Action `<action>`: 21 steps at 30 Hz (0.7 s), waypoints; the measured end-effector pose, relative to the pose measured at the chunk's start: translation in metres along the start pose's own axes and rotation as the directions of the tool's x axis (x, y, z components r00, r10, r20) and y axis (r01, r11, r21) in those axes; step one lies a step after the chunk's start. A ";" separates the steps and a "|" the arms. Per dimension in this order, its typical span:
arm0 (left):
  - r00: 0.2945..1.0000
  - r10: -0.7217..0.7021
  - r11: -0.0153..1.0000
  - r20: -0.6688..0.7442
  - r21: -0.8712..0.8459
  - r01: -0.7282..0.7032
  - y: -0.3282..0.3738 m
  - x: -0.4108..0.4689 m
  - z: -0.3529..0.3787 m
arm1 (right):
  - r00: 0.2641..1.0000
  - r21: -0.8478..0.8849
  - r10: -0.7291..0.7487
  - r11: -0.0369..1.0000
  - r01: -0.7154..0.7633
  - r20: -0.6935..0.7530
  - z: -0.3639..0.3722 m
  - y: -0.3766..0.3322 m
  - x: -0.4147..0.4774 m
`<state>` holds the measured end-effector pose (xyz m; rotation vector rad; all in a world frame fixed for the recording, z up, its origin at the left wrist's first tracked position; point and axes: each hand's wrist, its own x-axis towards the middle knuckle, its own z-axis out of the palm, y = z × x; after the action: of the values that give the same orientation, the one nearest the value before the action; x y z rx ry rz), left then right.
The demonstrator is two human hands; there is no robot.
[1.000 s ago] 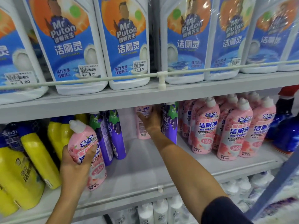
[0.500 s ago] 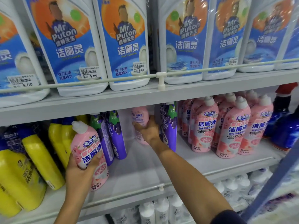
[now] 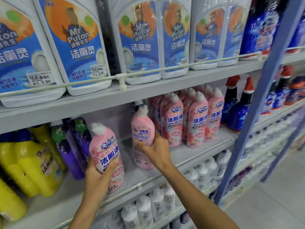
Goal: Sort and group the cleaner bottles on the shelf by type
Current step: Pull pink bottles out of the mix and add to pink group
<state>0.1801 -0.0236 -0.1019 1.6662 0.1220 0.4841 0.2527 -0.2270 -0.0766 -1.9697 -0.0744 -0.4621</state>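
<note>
Pink toilet-cleaner bottle [image 3: 105, 151] gripped low by left hand [image 3: 97, 177]; right hand [image 3: 156, 152] wraps second pink bottle [image 3: 142, 129] mid-body, at middle shelf [image 3: 186, 154], near pink group [image 3: 198, 123]. Glossy, full-looking, likely heavy, slippery; waist grip best.

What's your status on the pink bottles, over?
Left hand grips one pink bottle. Right hand grips second pink bottle, back label out, beside pink row. Purple bottles left, not blocking.

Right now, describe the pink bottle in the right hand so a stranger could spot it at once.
Find the middle shelf under the big Mr Puton jugs, and the gap left of the packed row of pink bottles. The bottle is held upright there, gripped by the right hand. Alone among the pink ones, it shows its plain back label.
</note>
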 end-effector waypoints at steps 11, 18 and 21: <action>0.962 0.018 0.995 0.273 -0.097 0.008 0.018 0.001 0.134 | 0.982 -0.052 -0.014 0.999 0.004 -0.191 -0.117 0.043 0.018; 0.951 0.021 0.998 0.309 -0.060 -0.003 0.017 0.016 0.174 | 0.997 -0.063 -0.028 0.998 0.023 -0.071 -0.134 0.068 0.032; 0.951 0.005 0.999 0.309 -0.044 0.009 0.015 0.019 0.180 | 0.998 -0.097 -0.057 0.994 0.053 -0.040 -0.142 0.077 0.036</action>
<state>0.2626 -0.1859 -0.0967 1.6762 -0.1178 0.2166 0.2654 -0.3915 -0.0785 -2.0550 -0.0810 -0.5523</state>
